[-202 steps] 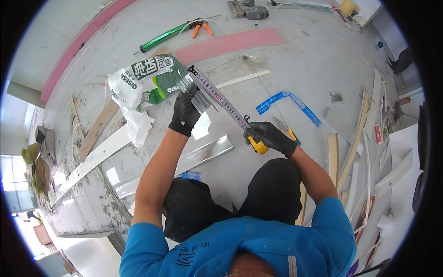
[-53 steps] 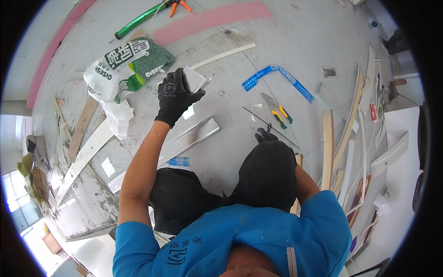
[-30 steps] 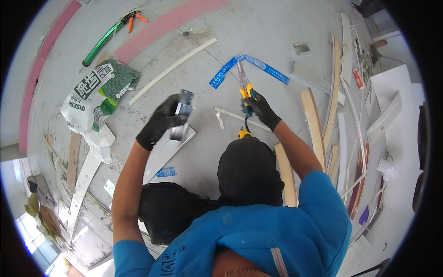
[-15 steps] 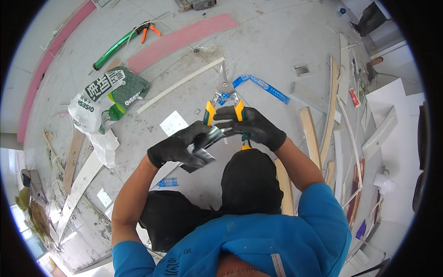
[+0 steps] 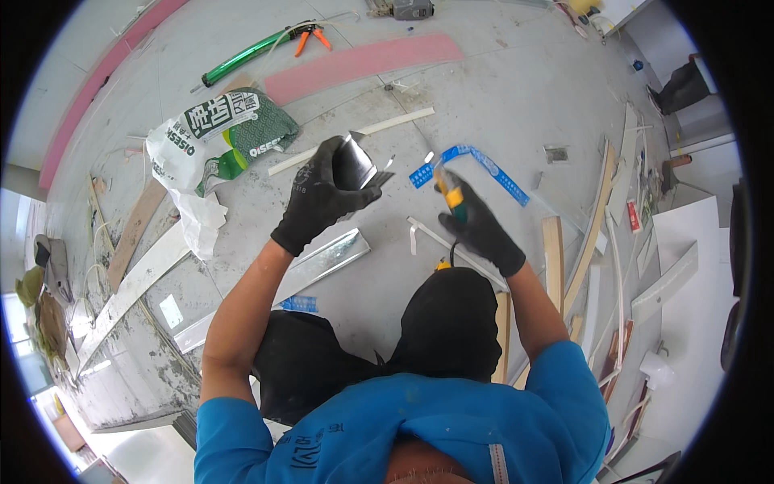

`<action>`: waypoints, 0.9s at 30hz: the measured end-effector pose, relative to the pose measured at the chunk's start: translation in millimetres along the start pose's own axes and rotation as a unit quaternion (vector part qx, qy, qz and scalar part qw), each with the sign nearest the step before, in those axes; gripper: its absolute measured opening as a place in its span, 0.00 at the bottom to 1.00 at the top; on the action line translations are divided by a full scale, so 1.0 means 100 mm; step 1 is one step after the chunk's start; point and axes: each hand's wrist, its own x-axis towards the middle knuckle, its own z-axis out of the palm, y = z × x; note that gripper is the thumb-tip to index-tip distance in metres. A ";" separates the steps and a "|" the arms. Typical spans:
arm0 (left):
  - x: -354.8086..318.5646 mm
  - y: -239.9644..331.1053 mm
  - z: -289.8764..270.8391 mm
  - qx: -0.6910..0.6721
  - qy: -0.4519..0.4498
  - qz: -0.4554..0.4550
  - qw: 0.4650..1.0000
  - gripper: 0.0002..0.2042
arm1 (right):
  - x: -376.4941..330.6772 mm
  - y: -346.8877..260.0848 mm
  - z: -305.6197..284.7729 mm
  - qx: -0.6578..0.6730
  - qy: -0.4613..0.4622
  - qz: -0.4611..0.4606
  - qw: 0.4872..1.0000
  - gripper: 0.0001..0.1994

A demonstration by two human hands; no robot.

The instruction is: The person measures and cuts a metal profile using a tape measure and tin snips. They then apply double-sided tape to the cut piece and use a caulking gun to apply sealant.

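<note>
My left hand (image 5: 318, 198), in a black work glove, is closed around a short, bent piece of shiny sheet metal (image 5: 352, 165). It holds the metal raised in front of my knees. To the right, my gloved right hand (image 5: 482, 230) grips a pair of snips (image 5: 454, 198) by their yellow and green handles. The snips' blades are hard to make out from this angle, and they stand apart from the metal. Beneath my left forearm a long shiny metal profile (image 5: 326, 260) lies on the floor.
A blue printed strip (image 5: 488, 165) lies beyond my right hand. A white and green bag (image 5: 218, 141), a green caulking gun (image 5: 250, 58) and a pink strip (image 5: 363, 68) are farther off. Wooden battens (image 5: 553, 250) lie on the right. Another person's leg (image 5: 681, 89) shows at the far right.
My hands have moved apart: the left has lifted and turned the sheet metal, and the right has drawn the snips away to the right. The snips' handles have come together.
</note>
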 end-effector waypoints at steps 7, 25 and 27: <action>0.03 -0.10 0.09 0.117 0.156 0.054 0.979 0.44 | 0.01 -0.12 0.14 -0.049 -0.014 -0.120 0.991 0.39; -0.01 -0.25 0.22 0.072 0.140 0.043 0.987 0.42 | 0.21 0.05 0.08 -0.249 -0.014 -0.154 0.956 0.44; -0.02 -0.25 0.24 0.067 0.152 0.038 0.985 0.42 | 0.24 0.05 0.07 -0.264 -0.006 -0.168 0.950 0.44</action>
